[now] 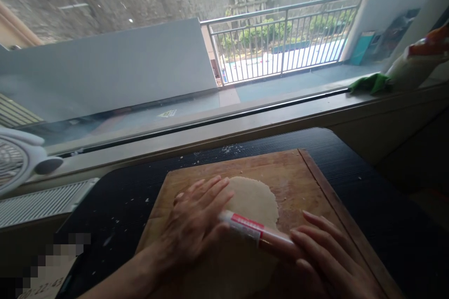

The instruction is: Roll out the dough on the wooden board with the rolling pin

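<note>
Soft, thin dough (254, 201) at twelve o'clock on wooden board (298, 173), likely tearable; left hand (196, 222) and right hand (329, 257) spread flat on roller (256, 232) ends.

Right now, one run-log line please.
left hand flat on roller | right hand on roller | dough flat on board

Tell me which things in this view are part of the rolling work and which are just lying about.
In use:
- left hand and right hand, pressing on the roller
- red-and-white roller
- flat dough sheet
- wooden board

Lying about:
- white fan, far left
- green cloth on the window ledge
- white bottle beside the cloth
- crumbs on the dark mat
</note>
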The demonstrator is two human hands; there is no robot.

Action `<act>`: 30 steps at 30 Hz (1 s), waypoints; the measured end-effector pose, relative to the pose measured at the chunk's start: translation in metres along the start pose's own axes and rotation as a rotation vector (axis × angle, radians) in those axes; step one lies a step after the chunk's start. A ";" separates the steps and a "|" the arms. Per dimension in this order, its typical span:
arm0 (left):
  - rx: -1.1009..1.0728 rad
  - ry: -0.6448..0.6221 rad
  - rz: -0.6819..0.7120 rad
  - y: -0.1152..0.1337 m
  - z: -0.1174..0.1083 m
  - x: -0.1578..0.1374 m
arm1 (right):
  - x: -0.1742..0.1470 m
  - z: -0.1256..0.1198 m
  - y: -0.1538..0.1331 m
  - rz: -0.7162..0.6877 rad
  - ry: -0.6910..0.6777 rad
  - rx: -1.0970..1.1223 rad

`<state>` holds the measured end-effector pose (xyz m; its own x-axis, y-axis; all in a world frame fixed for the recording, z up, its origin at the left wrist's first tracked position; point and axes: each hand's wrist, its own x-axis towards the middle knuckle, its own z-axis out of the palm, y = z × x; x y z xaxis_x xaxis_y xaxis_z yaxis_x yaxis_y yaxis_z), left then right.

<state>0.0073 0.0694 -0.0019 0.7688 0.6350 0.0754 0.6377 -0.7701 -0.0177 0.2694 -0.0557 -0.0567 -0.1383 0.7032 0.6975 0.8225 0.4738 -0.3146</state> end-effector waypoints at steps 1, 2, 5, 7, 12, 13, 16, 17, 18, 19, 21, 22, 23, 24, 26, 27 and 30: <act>0.019 -0.027 0.031 0.000 -0.001 -0.012 | 0.002 0.000 0.001 -0.008 -0.001 0.000; 0.032 -0.053 0.053 0.000 -0.002 -0.020 | 0.003 0.000 0.001 -0.004 0.000 -0.001; 0.022 -0.088 0.075 -0.004 -0.005 -0.009 | 0.003 0.001 0.002 0.033 -0.021 0.007; -0.022 -0.100 0.068 -0.009 -0.003 0.021 | 0.001 0.001 0.001 0.075 -0.035 0.010; -0.133 -0.114 -0.065 -0.019 0.009 0.116 | -0.004 0.003 -0.004 0.219 0.001 0.016; -0.147 -0.101 -0.086 -0.019 0.011 0.129 | -0.004 0.003 -0.005 0.228 0.013 0.021; -0.157 -0.051 -0.107 -0.019 0.013 0.140 | -0.005 0.002 -0.007 0.215 0.034 0.039; -0.152 -0.048 -0.099 -0.018 0.012 0.132 | -0.005 0.002 -0.007 0.200 0.032 0.042; -0.144 -0.053 -0.089 -0.017 0.011 0.119 | -0.005 0.002 -0.006 0.182 0.028 0.042; -0.134 -0.063 -0.076 -0.016 0.009 0.103 | -0.005 0.002 -0.005 0.160 0.020 0.040; -0.102 -0.085 -0.077 -0.014 0.003 0.063 | -0.004 0.001 -0.002 0.104 -0.005 0.027; -0.089 -0.094 -0.081 -0.012 0.001 0.043 | -0.004 0.000 -0.001 0.073 -0.016 0.018; -0.082 -0.114 -0.079 -0.012 -0.002 0.026 | -0.003 0.000 0.001 0.042 -0.025 0.013; -0.076 -0.130 -0.071 -0.011 -0.004 0.013 | -0.003 0.000 0.002 0.016 -0.032 0.010; -0.076 -0.161 -0.058 -0.011 -0.007 0.004 | -0.002 0.000 0.002 0.016 -0.036 0.011; -0.077 -0.169 -0.057 -0.012 -0.006 0.008 | -0.002 0.000 0.002 0.046 -0.034 0.013; -0.085 -0.146 -0.089 -0.016 0.001 0.052 | -0.004 0.001 -0.002 0.183 -0.006 0.025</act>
<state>0.0371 0.1152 0.0009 0.7125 0.6979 -0.0724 0.7017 -0.7093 0.0678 0.2674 -0.0586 -0.0596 0.0092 0.7822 0.6229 0.8201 0.3506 -0.4523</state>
